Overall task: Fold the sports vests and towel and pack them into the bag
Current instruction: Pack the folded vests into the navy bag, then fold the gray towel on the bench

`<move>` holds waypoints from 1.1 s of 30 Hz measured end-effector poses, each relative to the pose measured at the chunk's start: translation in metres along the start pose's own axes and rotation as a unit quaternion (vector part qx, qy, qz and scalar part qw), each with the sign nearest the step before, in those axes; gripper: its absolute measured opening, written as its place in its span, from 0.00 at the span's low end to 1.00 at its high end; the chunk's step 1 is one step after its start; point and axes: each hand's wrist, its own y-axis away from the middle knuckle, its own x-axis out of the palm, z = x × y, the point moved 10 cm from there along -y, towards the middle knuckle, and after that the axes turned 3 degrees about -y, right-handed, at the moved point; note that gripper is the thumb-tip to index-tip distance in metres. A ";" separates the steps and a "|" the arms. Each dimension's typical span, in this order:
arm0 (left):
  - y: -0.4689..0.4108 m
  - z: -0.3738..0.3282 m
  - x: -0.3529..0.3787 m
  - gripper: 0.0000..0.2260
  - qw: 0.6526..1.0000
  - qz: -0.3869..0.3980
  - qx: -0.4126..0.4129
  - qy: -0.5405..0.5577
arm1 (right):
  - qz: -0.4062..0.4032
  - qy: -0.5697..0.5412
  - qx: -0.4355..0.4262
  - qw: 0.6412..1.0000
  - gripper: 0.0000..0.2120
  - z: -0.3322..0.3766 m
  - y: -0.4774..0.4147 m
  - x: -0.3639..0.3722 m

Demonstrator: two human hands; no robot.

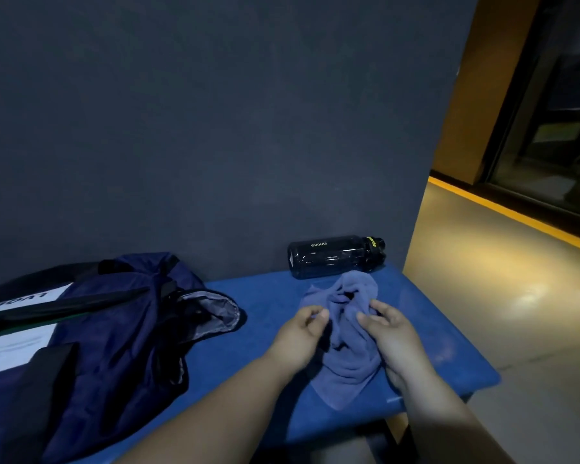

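A crumpled blue-grey towel (345, 336) lies on the blue bench (268, 296), right of centre. My left hand (298, 336) pinches the towel's left edge between thumb and fingers. My right hand (389, 333) grips the cloth on its right side, fingers curled into the folds. A dark navy bag (114, 329) with black straps and a white label sits on the left of the bench, its grey-lined mouth open toward the towel. No sports vests can be told apart from the bag's dark cloth.
A dark water bottle (335, 256) lies on its side against the grey wall behind the towel. The bench ends just right of my right hand, with the floor (516, 313) below. A glass door stands at the far right.
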 end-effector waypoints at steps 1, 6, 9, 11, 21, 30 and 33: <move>-0.001 0.002 0.000 0.11 0.999 -0.008 -0.016 0.033 | 0.021 -0.013 0.001 1.000 0.21 0.001 0.002 0.009; -0.003 0.013 -0.014 0.10 0.992 -0.057 -0.054 0.102 | 0.126 -0.043 0.002 0.991 0.09 0.009 0.018 0.046; 0.004 0.018 -0.038 0.06 0.982 -0.117 -0.055 0.137 | 0.160 -0.036 0.003 0.987 0.11 0.012 0.027 0.058; 0.011 0.026 -0.058 0.07 0.968 -0.173 -0.062 0.171 | 0.185 -0.013 0.004 0.983 0.09 0.011 0.036 0.067; 0.046 0.056 -0.050 0.20 0.987 -0.052 -0.136 0.069 | 0.236 0.071 0.091 0.965 0.07 -0.004 0.072 0.080; 0.060 0.050 -0.054 0.12 0.975 -0.042 -0.130 0.178 | 0.054 -0.018 0.068 0.996 0.24 -0.013 0.029 0.041; 0.064 0.042 -0.061 0.10 0.975 -0.045 -0.121 0.179 | 0.115 -0.141 0.101 0.978 0.11 -0.012 0.029 0.064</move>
